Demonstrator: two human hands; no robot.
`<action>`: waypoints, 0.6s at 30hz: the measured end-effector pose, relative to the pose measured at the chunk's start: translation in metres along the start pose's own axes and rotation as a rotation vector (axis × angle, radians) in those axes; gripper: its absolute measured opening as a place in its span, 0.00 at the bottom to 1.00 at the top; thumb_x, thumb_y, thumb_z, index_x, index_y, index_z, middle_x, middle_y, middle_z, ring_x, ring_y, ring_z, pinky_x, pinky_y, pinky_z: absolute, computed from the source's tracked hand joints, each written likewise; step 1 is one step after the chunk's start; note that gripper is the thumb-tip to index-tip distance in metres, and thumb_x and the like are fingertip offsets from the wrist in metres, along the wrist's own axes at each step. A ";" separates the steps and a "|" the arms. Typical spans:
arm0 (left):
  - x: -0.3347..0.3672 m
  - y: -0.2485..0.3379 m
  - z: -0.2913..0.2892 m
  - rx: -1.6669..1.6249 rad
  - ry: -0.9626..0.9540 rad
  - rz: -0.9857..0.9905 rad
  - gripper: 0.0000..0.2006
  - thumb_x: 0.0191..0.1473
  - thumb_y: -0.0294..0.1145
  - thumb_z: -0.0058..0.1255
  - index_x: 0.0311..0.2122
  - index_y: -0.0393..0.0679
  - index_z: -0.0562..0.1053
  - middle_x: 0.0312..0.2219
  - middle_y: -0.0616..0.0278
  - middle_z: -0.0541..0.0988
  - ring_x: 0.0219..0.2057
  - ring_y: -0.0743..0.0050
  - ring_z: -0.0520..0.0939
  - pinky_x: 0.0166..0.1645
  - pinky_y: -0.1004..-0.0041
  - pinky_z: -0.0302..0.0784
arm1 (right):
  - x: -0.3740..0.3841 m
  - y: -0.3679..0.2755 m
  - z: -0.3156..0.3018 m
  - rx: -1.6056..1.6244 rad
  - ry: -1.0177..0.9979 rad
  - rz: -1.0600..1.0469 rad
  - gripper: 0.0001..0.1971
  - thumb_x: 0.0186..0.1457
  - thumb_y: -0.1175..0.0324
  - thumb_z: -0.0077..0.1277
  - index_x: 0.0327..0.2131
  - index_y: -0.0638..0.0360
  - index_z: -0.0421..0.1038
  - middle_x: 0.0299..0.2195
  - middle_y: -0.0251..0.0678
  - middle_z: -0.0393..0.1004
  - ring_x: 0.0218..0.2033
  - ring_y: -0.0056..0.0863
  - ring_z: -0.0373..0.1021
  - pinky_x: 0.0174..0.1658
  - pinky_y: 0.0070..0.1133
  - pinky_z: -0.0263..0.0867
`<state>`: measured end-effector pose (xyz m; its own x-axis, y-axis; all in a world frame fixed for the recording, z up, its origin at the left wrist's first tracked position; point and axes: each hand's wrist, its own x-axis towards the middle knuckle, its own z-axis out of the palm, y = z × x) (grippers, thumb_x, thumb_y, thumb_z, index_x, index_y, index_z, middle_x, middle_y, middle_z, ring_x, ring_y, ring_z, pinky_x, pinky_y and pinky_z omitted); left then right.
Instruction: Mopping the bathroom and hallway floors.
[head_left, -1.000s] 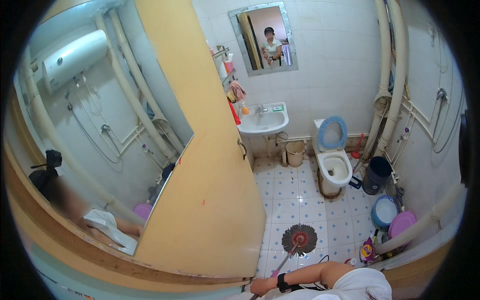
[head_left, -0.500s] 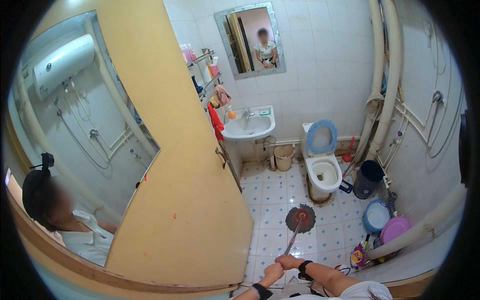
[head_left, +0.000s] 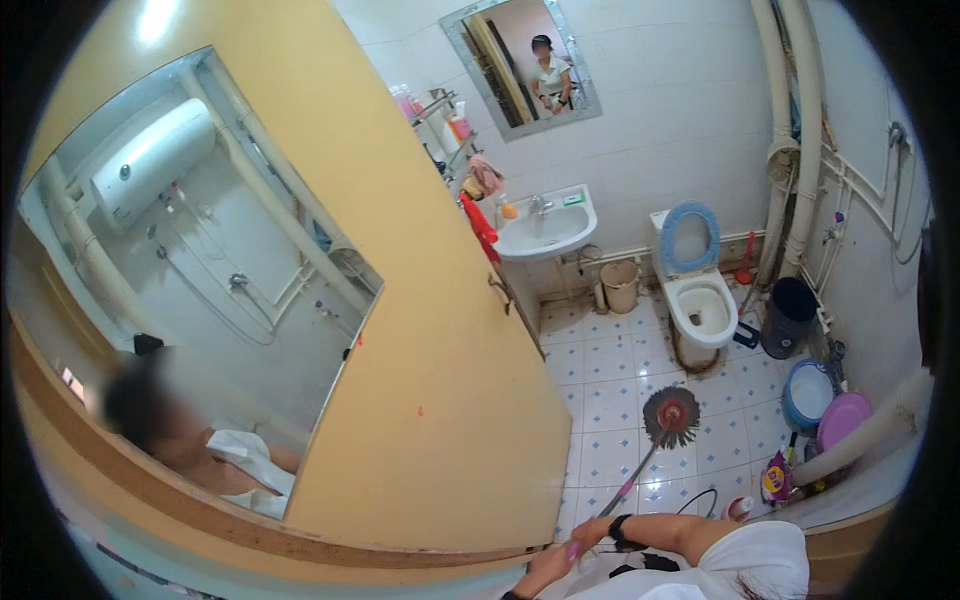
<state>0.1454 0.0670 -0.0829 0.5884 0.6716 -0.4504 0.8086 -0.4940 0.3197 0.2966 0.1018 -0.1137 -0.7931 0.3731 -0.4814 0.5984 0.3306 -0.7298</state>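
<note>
A long-handled mop slants away from me over the tiled floor (head_left: 610, 400), its round grey string head (head_left: 684, 432) with a red centre lying spread on the tiles in front of the toilet (head_left: 702, 318). Around the upper end of its thin handle (head_left: 632, 482), my right hand (head_left: 592, 533) is closed, a black band on the wrist. My left hand (head_left: 545, 571) is closed on the handle too, nearer my body and close beside the right. The handle's end is hidden by my hands.
To the left, a yellow door (head_left: 440, 400) bears a mirror (head_left: 270, 300). A sink (head_left: 548, 240) and a beige bucket (head_left: 620, 290) stand at the back. Along the right are a dark bin (head_left: 789, 318), a blue basin (head_left: 808, 392), a pink basin (head_left: 845, 420) and a purple package (head_left: 774, 478).
My view has turned, so the room sits farther right in the picture. The mop head has shifted slightly right and nearer to me; both hands have drawn back, still on the handle.
</note>
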 end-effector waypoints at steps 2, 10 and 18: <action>-0.061 0.005 -0.051 -0.573 0.016 -0.157 0.15 0.46 0.42 0.37 0.35 0.44 0.68 0.32 0.51 0.70 0.34 0.60 0.71 0.35 0.69 0.64 | 0.025 -0.033 0.012 0.291 0.225 -0.617 0.17 0.37 0.57 0.48 0.27 0.62 0.67 0.24 0.44 0.69 0.25 0.36 0.65 0.31 0.27 0.59; -0.153 -0.054 -0.098 0.077 -0.099 -0.219 0.13 0.45 0.42 0.36 0.36 0.54 0.67 0.26 0.55 0.72 0.27 0.55 0.72 0.30 0.65 0.66 | 0.141 -0.100 0.039 0.143 0.274 -0.590 0.08 0.37 0.68 0.45 0.23 0.62 0.66 0.19 0.44 0.68 0.19 0.32 0.63 0.25 0.28 0.58; -0.017 -0.018 -0.099 0.189 0.167 0.243 0.11 0.43 0.40 0.38 0.32 0.49 0.67 0.17 0.50 0.71 0.19 0.51 0.72 0.22 0.61 0.65 | 0.013 -0.039 -0.024 0.198 0.567 -0.252 0.12 0.39 0.58 0.43 0.27 0.54 0.69 0.20 0.44 0.68 0.23 0.39 0.65 0.26 0.26 0.60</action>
<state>0.1216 0.1188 0.0019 0.7691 0.5953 -0.2324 0.6383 -0.7336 0.2332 0.2652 0.1148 -0.0798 -0.6913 0.7225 0.0074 0.3266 0.3217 -0.8887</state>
